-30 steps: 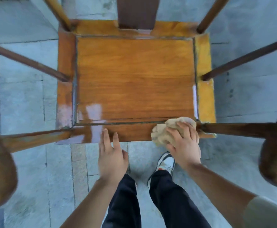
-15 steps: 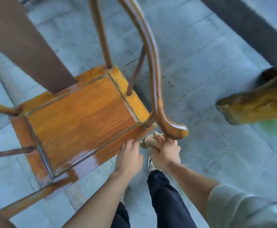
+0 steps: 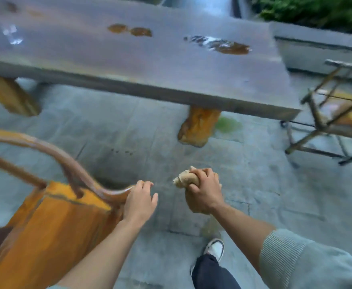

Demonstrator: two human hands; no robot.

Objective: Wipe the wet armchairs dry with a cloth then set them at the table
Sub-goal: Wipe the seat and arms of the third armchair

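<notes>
A: Largest item?
B: Table, a long dark slab across the top of the view, wet patches on its surface, on orange wooden legs, standing on grey stone paving.

A: Next?
B: Armchair, lower left. Orange wood seat, curved brown armrest rising over it. It stands near the table's long side but apart from it, with bare paving between. The view of it is blurred.

A: Any other seat?
B: Second chair, far right, by the table's end. Blurred; detail unclear.

A: Hands?
B: Left hand lies on the end of the armchair's armrest. The fingers are bent forward over the tip; whether they actually close round the rail I cannot tell.
Right hand is apart from the armchair, over the paving, fingers wrapped tight round the cloth.

A: Cloth?
B: Tan, bunched into a wad, one end sticking out past the knuckles toward the left hand, more showing under the fist.

A: Smallest?
B: Shoe, white, below the right forearm, on the paving.
</notes>
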